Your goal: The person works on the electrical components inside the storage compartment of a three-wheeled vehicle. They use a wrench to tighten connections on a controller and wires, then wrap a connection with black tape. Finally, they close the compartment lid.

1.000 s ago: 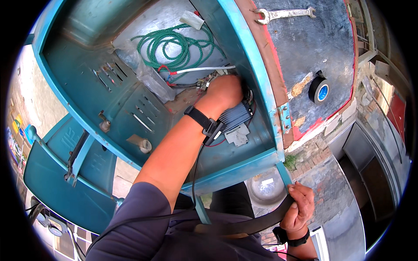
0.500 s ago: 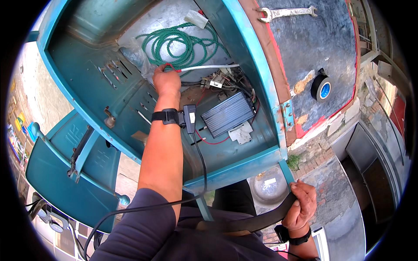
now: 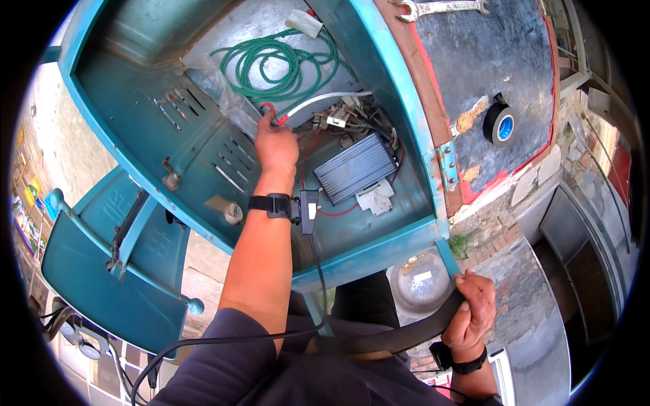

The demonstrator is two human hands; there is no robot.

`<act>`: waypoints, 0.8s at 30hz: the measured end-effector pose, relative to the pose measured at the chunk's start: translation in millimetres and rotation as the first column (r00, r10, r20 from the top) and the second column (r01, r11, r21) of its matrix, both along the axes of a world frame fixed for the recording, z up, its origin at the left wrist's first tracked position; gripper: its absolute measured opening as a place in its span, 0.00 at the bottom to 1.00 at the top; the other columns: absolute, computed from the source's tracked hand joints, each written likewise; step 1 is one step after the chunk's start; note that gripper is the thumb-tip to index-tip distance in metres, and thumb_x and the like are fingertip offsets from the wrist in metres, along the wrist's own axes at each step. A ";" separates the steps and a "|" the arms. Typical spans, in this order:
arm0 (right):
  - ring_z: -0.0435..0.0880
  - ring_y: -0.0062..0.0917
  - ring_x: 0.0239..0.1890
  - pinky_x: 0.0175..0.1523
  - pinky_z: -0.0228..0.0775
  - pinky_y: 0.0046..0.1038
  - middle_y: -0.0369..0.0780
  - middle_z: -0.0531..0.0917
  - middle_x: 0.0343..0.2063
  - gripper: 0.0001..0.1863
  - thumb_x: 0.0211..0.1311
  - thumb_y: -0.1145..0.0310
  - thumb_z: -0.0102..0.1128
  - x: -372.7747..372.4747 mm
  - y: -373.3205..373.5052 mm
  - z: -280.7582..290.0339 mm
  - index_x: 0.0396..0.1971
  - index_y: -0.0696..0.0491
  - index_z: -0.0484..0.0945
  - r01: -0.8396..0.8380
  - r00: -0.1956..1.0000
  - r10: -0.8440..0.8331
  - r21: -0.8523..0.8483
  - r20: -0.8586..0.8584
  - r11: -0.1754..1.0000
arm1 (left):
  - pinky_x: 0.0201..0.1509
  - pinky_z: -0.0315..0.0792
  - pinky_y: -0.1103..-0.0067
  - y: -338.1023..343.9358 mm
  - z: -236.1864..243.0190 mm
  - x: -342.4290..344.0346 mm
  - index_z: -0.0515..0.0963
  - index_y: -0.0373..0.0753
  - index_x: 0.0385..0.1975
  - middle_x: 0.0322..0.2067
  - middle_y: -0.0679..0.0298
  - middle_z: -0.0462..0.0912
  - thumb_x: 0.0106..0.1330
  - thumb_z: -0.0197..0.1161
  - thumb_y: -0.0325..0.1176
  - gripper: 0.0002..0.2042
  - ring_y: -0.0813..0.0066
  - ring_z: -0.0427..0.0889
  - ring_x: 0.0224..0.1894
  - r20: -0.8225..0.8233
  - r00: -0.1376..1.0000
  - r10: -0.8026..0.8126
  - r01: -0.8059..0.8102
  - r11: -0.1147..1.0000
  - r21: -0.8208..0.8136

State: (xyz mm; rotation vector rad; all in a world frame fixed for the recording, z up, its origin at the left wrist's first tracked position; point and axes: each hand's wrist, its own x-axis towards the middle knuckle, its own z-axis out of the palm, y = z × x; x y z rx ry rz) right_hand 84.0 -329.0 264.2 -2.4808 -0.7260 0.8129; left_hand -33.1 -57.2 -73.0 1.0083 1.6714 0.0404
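My left hand reaches into an open teal metal compartment. Its fingers are closed on the red end of a white cable, which arches away to the compartment's right wall. A crumpled clear plastic bag lies beside the fingers, and coiled green rope lies just beyond. Right of the wrist sit a finned grey metal box and a bundle of wires with connectors. My right hand is closed round the end of a dark curved padded bar, outside the compartment's near right corner.
A wrench and a black tape roll rest on the dark worn panel at the right. A teal panel with a tubular bar stands at the left. A round metal bowl is below the compartment.
My left hand has shifted right and slightly nearer with the cable's red end, and the white cable now bends in a stronger arch. My right hand stays on the padded bar.
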 end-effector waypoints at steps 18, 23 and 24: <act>0.84 0.41 0.42 0.58 0.77 0.44 0.49 0.85 0.40 0.20 0.54 0.74 0.47 -0.9 -4.1 -1.4 0.45 0.60 0.82 -0.018 1.000 0.018 0.025 0.010 1.000 | 0.39 0.79 0.78 -33.5 46.5 -6.6 0.66 0.31 0.66 0.38 0.61 0.80 0.69 0.54 0.18 0.24 0.75 0.83 0.33 0.079 0.988 0.130 -0.131 0.991 -0.003; 0.83 0.42 0.43 0.58 0.77 0.44 0.49 0.85 0.40 0.20 0.54 0.74 0.48 -0.7 -3.3 -0.9 0.45 0.60 0.82 -0.024 1.000 0.024 0.014 0.005 1.000 | 0.43 0.78 0.79 -25.9 42.9 -2.3 0.67 0.31 0.66 0.40 0.60 0.82 0.70 0.55 0.21 0.23 0.74 0.84 0.39 0.130 0.970 0.204 -0.210 0.977 0.035; 0.83 0.42 0.43 0.58 0.77 0.44 0.49 0.85 0.40 0.20 0.55 0.74 0.47 -0.4 -3.7 -0.9 0.45 0.60 0.82 -0.026 1.000 0.026 0.012 0.006 1.000 | 0.44 0.78 0.78 -23.0 43.5 0.1 0.67 0.30 0.65 0.41 0.59 0.82 0.70 0.56 0.21 0.23 0.73 0.84 0.40 0.116 0.977 0.177 -0.185 0.981 0.060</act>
